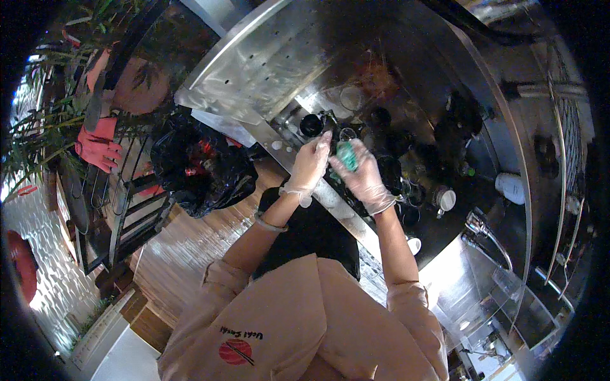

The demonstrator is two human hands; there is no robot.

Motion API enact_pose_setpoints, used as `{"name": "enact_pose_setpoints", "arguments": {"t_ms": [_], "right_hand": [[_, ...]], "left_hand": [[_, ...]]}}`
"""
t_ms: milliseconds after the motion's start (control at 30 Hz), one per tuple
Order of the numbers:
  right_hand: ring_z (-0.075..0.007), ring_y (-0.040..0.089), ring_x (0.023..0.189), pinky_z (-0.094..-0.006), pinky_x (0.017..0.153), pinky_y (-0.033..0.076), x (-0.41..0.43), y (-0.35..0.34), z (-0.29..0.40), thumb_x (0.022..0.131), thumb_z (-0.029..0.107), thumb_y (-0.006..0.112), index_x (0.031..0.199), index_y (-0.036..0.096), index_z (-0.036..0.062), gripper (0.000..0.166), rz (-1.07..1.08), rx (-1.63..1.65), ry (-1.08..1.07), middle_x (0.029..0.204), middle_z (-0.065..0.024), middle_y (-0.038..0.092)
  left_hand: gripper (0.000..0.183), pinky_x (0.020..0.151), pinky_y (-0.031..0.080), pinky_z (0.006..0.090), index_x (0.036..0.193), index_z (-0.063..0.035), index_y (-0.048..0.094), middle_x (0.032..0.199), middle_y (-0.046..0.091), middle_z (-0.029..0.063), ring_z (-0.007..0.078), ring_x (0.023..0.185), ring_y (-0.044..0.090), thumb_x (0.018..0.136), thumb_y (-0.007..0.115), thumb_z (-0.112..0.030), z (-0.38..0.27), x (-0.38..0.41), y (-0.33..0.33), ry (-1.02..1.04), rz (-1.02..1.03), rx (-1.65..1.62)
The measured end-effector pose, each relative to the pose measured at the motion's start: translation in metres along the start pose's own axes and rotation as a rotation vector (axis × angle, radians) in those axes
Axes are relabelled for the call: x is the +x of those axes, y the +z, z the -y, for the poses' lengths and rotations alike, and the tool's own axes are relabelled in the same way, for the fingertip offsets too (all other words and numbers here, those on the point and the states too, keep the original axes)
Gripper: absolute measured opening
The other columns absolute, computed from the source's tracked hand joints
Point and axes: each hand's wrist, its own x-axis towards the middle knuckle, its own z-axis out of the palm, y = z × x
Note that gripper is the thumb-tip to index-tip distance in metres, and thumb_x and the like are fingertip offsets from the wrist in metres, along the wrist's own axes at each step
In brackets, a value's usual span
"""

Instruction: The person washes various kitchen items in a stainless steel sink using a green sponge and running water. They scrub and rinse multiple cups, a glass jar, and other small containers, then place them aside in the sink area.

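Note:
In a clear, loose glove, my left hand [310,164] has its fingers closed around something small that is mostly hidden, near the front edge of a metal sink. Beside it on the right, my right hand [361,175], gloved the same way, holds a green scouring pad [347,156] and looks slightly blurred. Just beyond my fingers lie a round black cup [311,125] and a clear glass [347,134]. Several dark dishes and glasses crowd the shadowed basin to the right. A white mug [445,199] stands among them.
A chrome faucet [487,234] rises at the right. The metal drainboard [267,62] slopes away at upper left. A black rubbish bag [205,166] sits left of the sink. Pink rubber gloves [99,145] hang by a dark rack, and another white cup [413,245] is near my right forearm.

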Motion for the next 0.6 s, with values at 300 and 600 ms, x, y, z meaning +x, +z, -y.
{"name": "enact_pose_setpoints", "arguments": {"t_ms": [300,600], "right_hand": [[-0.0459,0.065,0.103,-0.0499,0.090,0.052,0.171,0.080,-0.163,0.090,0.035,0.069,0.113,0.065,-0.0033,0.045,0.026,-0.516,0.135,0.108,-0.0288,0.069],[-0.0448,0.068,0.096,-0.0506,0.088,0.055,0.175,0.113,-0.146,0.081,0.022,0.067,0.106,0.072,0.0041,0.031,-0.028,-0.491,0.198,0.103,-0.0266,0.070]], "left_hand": [[0.043,0.058,0.044,0.0211,0.132,-0.0067,0.064,0.085,0.067,0.0036,0.0054,0.064,0.053,0.107,0.050,-0.038,-0.007,-0.065,-0.058,0.199,-0.131,-0.279],[0.045,0.060,0.044,0.0209,0.127,0.0005,0.065,0.083,0.069,0.0036,0.0060,0.064,0.055,0.104,0.051,-0.036,0.070,-0.119,-0.102,0.057,-0.369,-0.166]]}}
